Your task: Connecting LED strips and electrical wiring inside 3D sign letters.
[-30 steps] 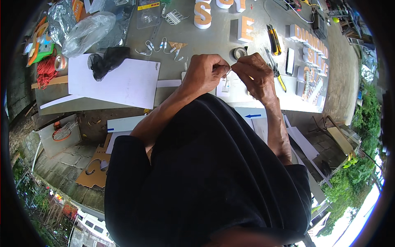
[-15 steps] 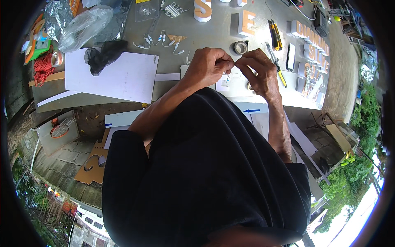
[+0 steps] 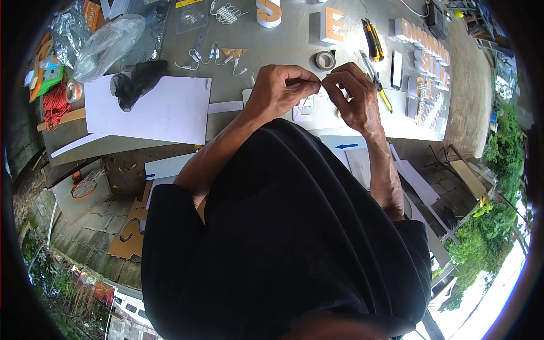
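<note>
My left hand (image 3: 281, 93) and my right hand (image 3: 355, 97) meet above the table, both with fingers pinched and the fingertips almost touching. Between them is what looks like a thin wire (image 3: 321, 83), mostly hidden by the fingers. Beneath my left fingers lies a small pale piece (image 3: 303, 113), partly covered. Just beyond my right hand stands a roll of tape (image 3: 325, 60). Pliers with yellow-and-black handles (image 3: 385, 100) lie right of that hand, and a yellow-and-black box cutter (image 3: 372, 41) rests farther back.
Wired light modules (image 3: 195, 58) lie left of my hands, with a white sheet (image 3: 170, 113) beside them bearing black mesh cloth (image 3: 135, 85). Block letters (image 3: 332, 25) stand at the back and right. Clear plastic bags (image 3: 107, 48) and red cord (image 3: 55, 107) crowd the far left.
The view has shifted slightly, so the table's things sit a little farther left and up. Both hands keep their pinch, with the fingertips close together.
</note>
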`<action>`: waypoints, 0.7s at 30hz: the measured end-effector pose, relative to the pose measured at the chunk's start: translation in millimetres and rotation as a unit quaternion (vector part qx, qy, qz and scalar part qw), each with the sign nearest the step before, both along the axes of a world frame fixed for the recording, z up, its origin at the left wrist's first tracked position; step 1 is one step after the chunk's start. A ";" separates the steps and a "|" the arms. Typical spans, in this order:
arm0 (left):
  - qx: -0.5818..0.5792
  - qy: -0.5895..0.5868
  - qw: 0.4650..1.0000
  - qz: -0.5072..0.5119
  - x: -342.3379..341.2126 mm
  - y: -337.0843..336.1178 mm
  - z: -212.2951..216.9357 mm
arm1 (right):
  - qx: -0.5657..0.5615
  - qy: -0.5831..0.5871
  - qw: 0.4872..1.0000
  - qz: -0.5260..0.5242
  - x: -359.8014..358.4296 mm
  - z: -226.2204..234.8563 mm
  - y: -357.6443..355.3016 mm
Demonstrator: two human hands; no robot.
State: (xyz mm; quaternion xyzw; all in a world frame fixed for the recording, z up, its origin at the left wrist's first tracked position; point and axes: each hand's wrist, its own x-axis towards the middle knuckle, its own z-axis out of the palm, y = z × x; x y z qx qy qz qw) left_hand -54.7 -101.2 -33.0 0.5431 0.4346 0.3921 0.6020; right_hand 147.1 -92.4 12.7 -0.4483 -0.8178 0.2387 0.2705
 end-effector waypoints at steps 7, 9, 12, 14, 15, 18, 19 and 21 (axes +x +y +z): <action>0.088 0.056 0.994 0.027 1.3 -1.1 6.0 | -0.110 0.057 0.992 -0.037 -0.2 -5.7 -6.6; 0.081 0.066 0.994 0.021 0.3 -1.5 5.6 | -0.127 0.060 0.990 -0.033 2.1 -4.3 -4.4; 0.075 0.074 0.994 0.015 -1.0 -1.4 1.3 | -0.151 0.068 0.986 -0.022 5.9 -8.1 -3.3; 0.085 0.069 0.994 0.007 -2.3 -1.7 0.5 | -0.160 0.071 0.984 -0.019 7.2 -9.0 -4.3; 0.084 0.068 0.994 0.006 -2.5 -1.8 0.2 | -0.169 0.054 0.984 -0.024 7.5 -8.4 -4.6; 0.073 0.076 0.994 -0.001 -3.5 -1.2 0.2 | -0.171 0.033 0.984 -0.023 8.0 -9.7 -4.0; 0.068 0.078 0.995 -0.005 -4.0 -1.2 0.6 | -0.164 0.029 0.986 -0.019 7.9 -9.9 -4.1; 0.064 0.080 0.995 -0.008 -4.6 -1.9 1.0 | -0.160 0.032 0.986 -0.018 7.9 -11.0 -4.6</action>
